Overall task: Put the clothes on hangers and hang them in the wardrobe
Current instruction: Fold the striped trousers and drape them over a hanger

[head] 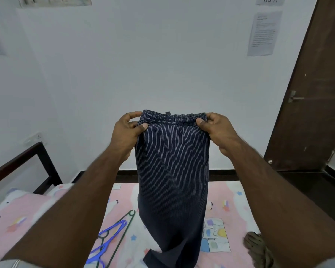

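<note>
From the head camera, both arms reach forward and up, roughly level with each other, elbows low at the bottom corners of the view. The left hand pinches the left end of the waistband of a pair of dark blue pinstriped trousers, thumb pressed on the near face of the cloth and fingers curled round behind the edge. The right hand does the same at the right end, thumb on the gathered elastic and fingers wrapped over the top. Each grip is closed on the waistband, which is stretched flat between them.

The trousers hang in the air above the bed, in the middle of the view, in front of a white wall. Their long axis runs vertically: waistband uppermost and horizontal, legs pointing straight down, the pinstripes running top to bottom. The lower end reaches the pink patterned sheet and folds onto it near the bottom edge of the view.

On the sheet to the left of the hanging legs lie a blue hanger and a green hanger, overlapping, partly under the left forearm. An olive-brown garment lies bunched on the bed at lower right, beside the right forearm. A brown door stands at the right.
</note>
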Demonstrator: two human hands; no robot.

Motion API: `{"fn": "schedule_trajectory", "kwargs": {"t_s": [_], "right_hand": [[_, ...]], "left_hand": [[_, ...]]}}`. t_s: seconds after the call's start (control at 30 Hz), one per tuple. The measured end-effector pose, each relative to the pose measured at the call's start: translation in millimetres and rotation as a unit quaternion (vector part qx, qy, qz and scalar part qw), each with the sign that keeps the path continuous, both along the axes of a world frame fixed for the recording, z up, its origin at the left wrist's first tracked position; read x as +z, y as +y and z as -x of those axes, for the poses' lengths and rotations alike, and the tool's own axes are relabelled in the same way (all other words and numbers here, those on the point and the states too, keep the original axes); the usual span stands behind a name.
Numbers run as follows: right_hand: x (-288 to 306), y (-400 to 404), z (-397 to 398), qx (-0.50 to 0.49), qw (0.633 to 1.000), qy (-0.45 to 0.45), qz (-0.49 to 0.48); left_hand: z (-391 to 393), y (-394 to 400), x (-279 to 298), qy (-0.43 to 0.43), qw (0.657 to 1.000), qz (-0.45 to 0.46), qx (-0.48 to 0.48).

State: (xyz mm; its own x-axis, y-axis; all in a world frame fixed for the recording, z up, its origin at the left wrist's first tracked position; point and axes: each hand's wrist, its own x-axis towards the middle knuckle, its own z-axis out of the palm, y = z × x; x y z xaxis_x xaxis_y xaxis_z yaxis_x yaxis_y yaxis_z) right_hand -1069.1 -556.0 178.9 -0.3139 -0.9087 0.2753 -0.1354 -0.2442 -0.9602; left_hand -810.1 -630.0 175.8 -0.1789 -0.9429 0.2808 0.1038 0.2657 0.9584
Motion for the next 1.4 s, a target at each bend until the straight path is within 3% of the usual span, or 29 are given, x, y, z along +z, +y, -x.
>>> {"fn": "schedule_trajectory", "kwargs": {"t_s": [0.1,0.23,0.37,0.5,0.63,0.77,0.87,1.1,1.2,1.27,1.33,1.4], "right_hand": [[12,-10,1,-0.036,0.998,0.048,0.03],[56,-23,-1,-0.11,0.98,0.075,0.148],[63,-30,1,-0.069,0.989,0.06,0.113],[72,-30,1,-0.082,0.982,0.029,0.17],[61,-24,-1,-0.063,0.991,0.048,0.11],[57,-21,-2,-0.081,0.988,0.018,0.127],[38,-20,-5,-0.062,0.995,0.054,0.062],[1,-9,-15,-0.032,0.999,0.036,0.023],[-12,-5,-27,0.002,0.999,0.045,0.006],[-21,-5,-40,0.024,0.998,0.064,-0.005],[-29,-6,-56,0.048,0.995,0.088,-0.016],[-36,-6,-71,0.083,0.993,0.084,-0.027]], "left_hand": [[6,-6,14,-0.014,0.999,0.033,0.02],[18,-17,57,0.049,0.992,0.103,0.054],[19,-21,65,0.028,0.992,0.105,0.066],[19,-19,77,0.061,0.989,0.112,0.069],[16,-13,73,0.028,0.99,0.112,0.082],[17,-10,67,0.042,0.987,0.122,0.094],[13,-11,53,0.013,0.993,0.08,0.087],[-3,-11,10,-0.004,0.998,0.015,0.064],[-11,-11,-9,-0.128,0.985,0.002,0.113],[-7,-4,-17,-0.278,0.944,0.099,0.148],[6,3,-19,-0.397,0.892,0.202,0.08],[18,7,-23,-0.457,0.866,0.203,-0.033]]}}
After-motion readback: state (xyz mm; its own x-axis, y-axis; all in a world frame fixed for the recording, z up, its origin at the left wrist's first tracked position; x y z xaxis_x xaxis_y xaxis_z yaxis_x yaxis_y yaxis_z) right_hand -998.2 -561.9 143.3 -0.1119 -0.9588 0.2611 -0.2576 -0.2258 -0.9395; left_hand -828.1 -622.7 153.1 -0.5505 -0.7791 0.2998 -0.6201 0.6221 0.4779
